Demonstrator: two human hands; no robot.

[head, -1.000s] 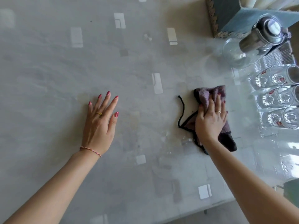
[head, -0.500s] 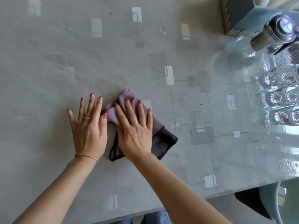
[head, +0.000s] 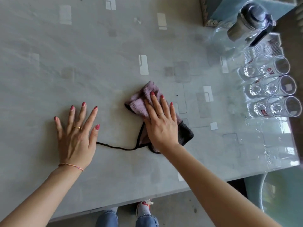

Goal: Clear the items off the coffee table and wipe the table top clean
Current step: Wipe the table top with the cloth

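A mauve cloth with a black trim (head: 139, 100) lies bunched on the grey glass-topped coffee table (head: 114, 46). My right hand (head: 159, 122) presses flat on the cloth, fingers spread over it. A thin black string from the cloth trails left toward my left hand (head: 76, 135). That hand rests flat on the bare table top, fingers apart, holding nothing.
A glass jug with a metal lid (head: 242, 27) and several clear drinking glasses (head: 268, 89) on a clear tray stand at the table's right end. A blue box (head: 211, 12) sits at the far right corner. The near table edge runs just above my feet (head: 144, 208).
My right hand slid the cloth left next to my left hand, then back to the right. The black string now trails out to the left. My left hand stayed flat.
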